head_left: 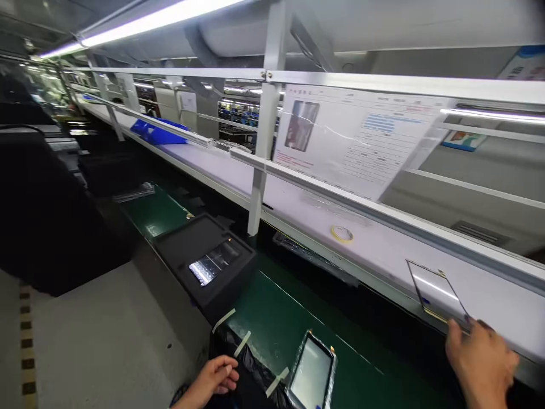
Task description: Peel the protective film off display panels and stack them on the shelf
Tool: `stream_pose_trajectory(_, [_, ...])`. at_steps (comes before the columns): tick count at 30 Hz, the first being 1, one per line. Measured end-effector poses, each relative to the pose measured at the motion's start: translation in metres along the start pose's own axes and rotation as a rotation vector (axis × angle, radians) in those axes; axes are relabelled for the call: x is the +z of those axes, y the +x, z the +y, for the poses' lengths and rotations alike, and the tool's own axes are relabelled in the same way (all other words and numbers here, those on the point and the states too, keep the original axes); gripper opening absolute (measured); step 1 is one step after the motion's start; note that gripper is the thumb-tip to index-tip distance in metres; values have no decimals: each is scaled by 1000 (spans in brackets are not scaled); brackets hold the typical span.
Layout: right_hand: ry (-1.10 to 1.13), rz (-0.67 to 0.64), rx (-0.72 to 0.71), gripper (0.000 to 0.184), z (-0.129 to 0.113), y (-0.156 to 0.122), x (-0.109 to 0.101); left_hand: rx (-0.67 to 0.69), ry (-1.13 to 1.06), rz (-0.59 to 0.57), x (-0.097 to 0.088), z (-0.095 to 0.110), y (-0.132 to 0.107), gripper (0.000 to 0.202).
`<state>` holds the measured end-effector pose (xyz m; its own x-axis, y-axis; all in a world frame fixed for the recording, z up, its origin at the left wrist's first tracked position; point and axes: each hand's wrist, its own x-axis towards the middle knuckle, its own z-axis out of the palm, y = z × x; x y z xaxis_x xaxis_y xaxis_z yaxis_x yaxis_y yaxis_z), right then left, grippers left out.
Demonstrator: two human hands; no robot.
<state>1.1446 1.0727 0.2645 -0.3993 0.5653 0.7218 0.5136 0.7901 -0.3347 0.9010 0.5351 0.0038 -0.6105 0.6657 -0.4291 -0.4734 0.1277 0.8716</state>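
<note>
The right hand [481, 363] is reaching toward the white shelf [323, 210], with its fingers [466, 325] curling at the lower corner of a glass panel [436, 291]. The panel is lying flat on the shelf, and I cannot tell whether the fingers are gripping it or only touching it. The left hand [210, 379] is staying loosely open, grasping nothing, just above a black plastic bag [251, 369] at the edge of the green conveyor belt [281, 312]. Pale tape strips [242, 343] are crossing the belt's edge beside the hand. Between the hands, a second panel [311, 375] is lying on the belt in a dark frame, close to the left hand. Farther along, a black tray [200, 241] is sitting on the belt, holding a third, shiny panel [210, 262] in a recess near its front end. A roll of tape [342, 233] is lying on the shelf, and a blue folder [157, 132] is resting farther down it. A printed sheet [353, 139] is hanging behind the shelf's metal rail [383, 207].
</note>
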Motion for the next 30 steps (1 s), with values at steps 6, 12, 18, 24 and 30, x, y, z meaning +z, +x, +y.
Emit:
stream_pose_trajectory(6, [193,-186,-161,53,-167,-140,109,192,-90,205,-77,50,9,58])
stream_pose_trajectory(12, [292,-487,-187,36,-330,-188,227,399,-122,427,-246,107,9,56])
stream_pose_trajectory(18, [264,-580,-255,41,-511,-102,336,402,-22,604,-458,173,8,63])
stream_pose_trajectory(24, [71,-783,-360,44,-621,0,464,343,89,662,-594,193,50,71])
stream_pose_trajectory(30, [-148,-1079,-291,56,-659,67,580,333,325,625,-656,215,144,63])
